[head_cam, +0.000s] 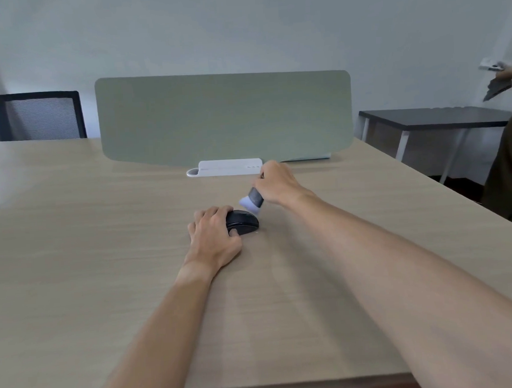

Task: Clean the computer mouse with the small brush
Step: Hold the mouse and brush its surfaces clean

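Note:
A black computer mouse (245,222) lies on the wooden desk (102,231) near its middle. My left hand (214,236) grips the mouse from its left side, fingers over the top and thumb on the near edge. My right hand (278,182) holds a small brush (252,201) with a dark ferrule and pale bristles. The bristles point down and to the left, just above the mouse's far right end; I cannot tell whether they touch it.
A grey-green divider panel (224,118) stands across the desk behind a white holder (226,167). A black mesh chair (38,116) is at the back left. A dark side table (434,119) and another person (511,162) are at the right.

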